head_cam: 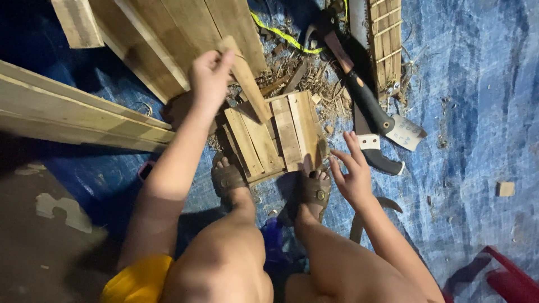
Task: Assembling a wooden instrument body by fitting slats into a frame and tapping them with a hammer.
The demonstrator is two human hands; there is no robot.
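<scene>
My left hand [209, 78] grips the upper end of a short wooden slat [247, 81], which slants down onto a small assembly of wooden slats [278, 137] lying on the blue tarp. My right hand [349, 171] hovers with fingers spread just right of that assembly, near my right sandalled foot [311, 191]. My left foot [227, 177] rests against the assembly's near left edge.
Long planks [73, 109] lie at the left and wider boards [168, 33] at the top. A black-handled hatchet [365, 98] and a saw handle [376, 154] lie right of the slats. Wood chips, a yellow strap [283, 36] and a small block [506, 189] dot the blue tarp [477, 112].
</scene>
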